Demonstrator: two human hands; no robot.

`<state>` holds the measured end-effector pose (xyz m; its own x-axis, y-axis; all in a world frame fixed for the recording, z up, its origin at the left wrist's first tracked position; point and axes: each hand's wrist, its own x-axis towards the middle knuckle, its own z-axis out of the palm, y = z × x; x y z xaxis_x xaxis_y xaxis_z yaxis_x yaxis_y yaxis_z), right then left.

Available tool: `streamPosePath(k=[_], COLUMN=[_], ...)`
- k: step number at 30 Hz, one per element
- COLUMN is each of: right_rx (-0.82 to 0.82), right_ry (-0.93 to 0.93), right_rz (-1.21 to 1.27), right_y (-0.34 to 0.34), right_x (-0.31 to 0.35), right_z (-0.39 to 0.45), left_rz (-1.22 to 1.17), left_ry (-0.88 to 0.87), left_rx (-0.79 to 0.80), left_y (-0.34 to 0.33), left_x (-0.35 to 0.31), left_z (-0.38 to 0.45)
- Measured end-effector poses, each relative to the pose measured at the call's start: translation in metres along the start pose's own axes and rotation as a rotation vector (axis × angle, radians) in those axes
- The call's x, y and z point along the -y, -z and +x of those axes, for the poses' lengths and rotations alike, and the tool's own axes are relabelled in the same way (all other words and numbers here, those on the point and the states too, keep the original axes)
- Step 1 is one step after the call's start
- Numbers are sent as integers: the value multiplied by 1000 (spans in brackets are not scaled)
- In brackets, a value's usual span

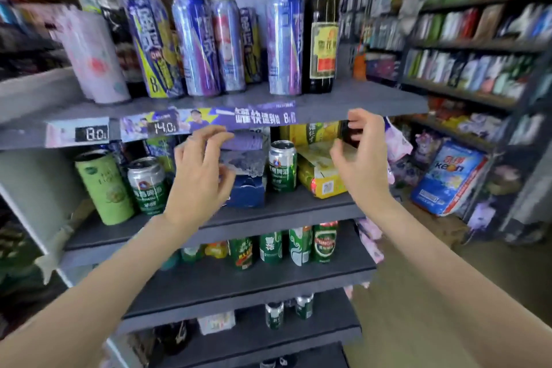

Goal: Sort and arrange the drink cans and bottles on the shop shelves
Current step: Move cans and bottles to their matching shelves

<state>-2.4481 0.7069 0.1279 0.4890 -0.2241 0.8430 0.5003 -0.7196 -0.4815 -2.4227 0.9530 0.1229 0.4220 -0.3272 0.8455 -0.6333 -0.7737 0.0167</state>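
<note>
Both hands hovering empty, fingers loosely spread; green beer can (282, 166) standing upright between them, at 2 o'clock of left hand (200, 172), at 9 o'clock of right hand (363, 158), both roughly equally near.

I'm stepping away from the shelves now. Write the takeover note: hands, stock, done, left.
Left hand: open, no grip, in front of the blue-purple carton stack on the second shelf.
Right hand: open, empty, by the yellow drink carton.
Between them stands a green-and-silver beer can; another stands left, beside a pale green can.
Top shelf: tall purple cans upright.
Done: cannot tell.
Left: the second shelf is still mixed.
</note>
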Motion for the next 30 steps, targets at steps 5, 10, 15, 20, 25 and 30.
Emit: streamPosePath(k=[5, 10, 15, 20, 25, 30], right_rx=[-47, 149, 369, 250, 375, 327], right_ry=[39, -323, -389, -380, -381, -378], right_rz=[30, 192, 402, 520, 474, 405], right_y=[0, -10, -30, -56, -69, -71], right_x=[22, -1, -28, -49, -63, -65], right_z=[94, 160, 202, 215, 199, 200], left_rz=[-24, -188, -458, -639, -670, -610], left_ry=[73, 187, 442, 647, 616, 625], left_rx=[-74, -18, -12, 70, 147, 129], left_y=[20, 7, -30, -73, -87, -79], left_x=[1, -13, -32, -26, -16, -18], left_z=[63, 117, 167, 194, 190, 192])
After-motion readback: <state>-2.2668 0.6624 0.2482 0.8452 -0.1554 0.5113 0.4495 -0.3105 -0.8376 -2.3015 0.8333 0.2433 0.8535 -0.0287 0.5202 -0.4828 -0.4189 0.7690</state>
